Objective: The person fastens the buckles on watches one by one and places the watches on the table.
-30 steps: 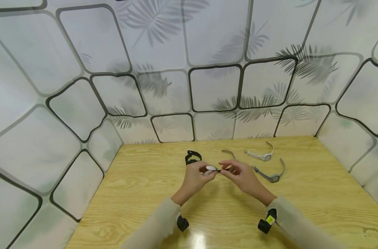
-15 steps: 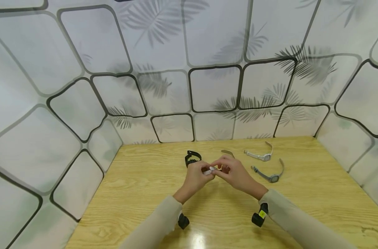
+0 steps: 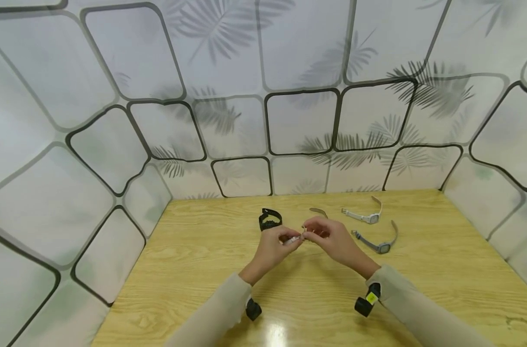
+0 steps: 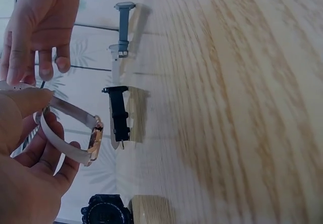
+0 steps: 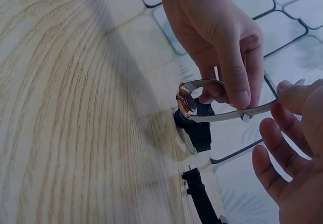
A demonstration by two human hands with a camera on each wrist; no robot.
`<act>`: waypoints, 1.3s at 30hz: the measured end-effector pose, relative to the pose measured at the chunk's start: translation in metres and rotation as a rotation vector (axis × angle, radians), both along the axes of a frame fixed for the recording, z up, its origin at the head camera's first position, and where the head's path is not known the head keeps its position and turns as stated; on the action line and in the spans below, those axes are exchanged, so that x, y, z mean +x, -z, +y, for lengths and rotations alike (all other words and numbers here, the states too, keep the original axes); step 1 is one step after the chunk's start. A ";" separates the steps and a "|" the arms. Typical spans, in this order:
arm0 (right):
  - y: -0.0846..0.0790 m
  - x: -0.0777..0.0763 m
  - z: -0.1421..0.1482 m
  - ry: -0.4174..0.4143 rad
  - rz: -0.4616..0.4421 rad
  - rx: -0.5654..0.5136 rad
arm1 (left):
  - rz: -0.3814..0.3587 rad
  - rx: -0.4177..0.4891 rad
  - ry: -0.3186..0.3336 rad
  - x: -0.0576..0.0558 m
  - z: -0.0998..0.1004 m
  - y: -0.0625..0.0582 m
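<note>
The left hand [image 3: 271, 249] pinches a white-strapped watch with a rose-gold case [image 5: 217, 117] by its band, while the right hand [image 3: 338, 243] pinches the strap's tip, both above the yellowish wood-grain table [image 3: 194, 270]. From it, in the head view, a chunky black watch [image 3: 270, 224] sits at ten o'clock, a grey-blue watch with a squarish case [image 3: 382, 247] at three.
</note>
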State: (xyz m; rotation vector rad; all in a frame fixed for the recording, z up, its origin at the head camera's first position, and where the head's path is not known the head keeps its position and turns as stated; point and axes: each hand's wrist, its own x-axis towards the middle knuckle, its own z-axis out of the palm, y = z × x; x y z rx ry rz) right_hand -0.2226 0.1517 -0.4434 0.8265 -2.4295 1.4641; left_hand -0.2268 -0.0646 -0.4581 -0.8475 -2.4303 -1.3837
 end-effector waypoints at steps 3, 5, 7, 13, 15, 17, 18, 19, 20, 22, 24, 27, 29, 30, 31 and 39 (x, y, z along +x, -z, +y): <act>0.002 0.000 0.001 0.000 -0.013 -0.008 | -0.083 0.015 0.027 0.001 -0.001 0.000; 0.004 0.000 0.002 0.005 -0.017 -0.010 | -0.138 0.036 0.045 0.001 -0.001 -0.001; 0.005 0.000 0.003 0.009 -0.018 -0.013 | -0.188 0.054 0.055 0.002 -0.002 -0.003; 0.007 0.001 0.004 0.023 -0.027 -0.021 | -0.282 0.113 0.074 0.003 -0.002 -0.003; 0.007 0.001 0.004 0.032 -0.030 -0.024 | -0.304 0.140 0.077 0.003 -0.003 -0.003; 0.006 0.002 0.003 0.043 -0.034 -0.026 | -0.334 0.180 0.081 0.004 -0.003 -0.002; 0.003 0.004 0.002 0.046 -0.036 -0.024 | -0.351 0.199 0.081 0.004 -0.003 -0.002; -0.001 0.007 0.001 0.047 -0.037 -0.025 | -0.367 0.219 0.081 0.004 -0.003 -0.003; -0.005 0.010 -0.001 0.048 -0.037 -0.027 | -0.379 0.236 0.083 0.005 -0.003 -0.003; -0.013 0.016 -0.003 0.044 -0.038 -0.034 | -0.400 0.265 0.084 0.005 -0.002 -0.003; -0.021 0.022 -0.005 0.038 -0.033 -0.040 | -0.409 0.277 0.083 0.005 -0.002 -0.003; -0.023 0.025 -0.005 0.037 -0.029 -0.050 | -0.411 0.289 0.088 0.005 -0.002 -0.003; -0.024 0.025 -0.005 0.042 -0.030 -0.049 | -0.408 0.288 0.087 0.005 -0.002 -0.004; -0.025 0.025 -0.005 0.045 -0.031 -0.048 | -0.404 0.286 0.086 0.005 -0.002 -0.004; -0.025 0.025 -0.005 0.046 -0.034 -0.049 | -0.399 0.283 0.084 0.005 -0.002 -0.004; -0.028 0.025 -0.004 0.044 -0.036 -0.049 | -0.367 0.331 0.109 0.005 -0.001 -0.004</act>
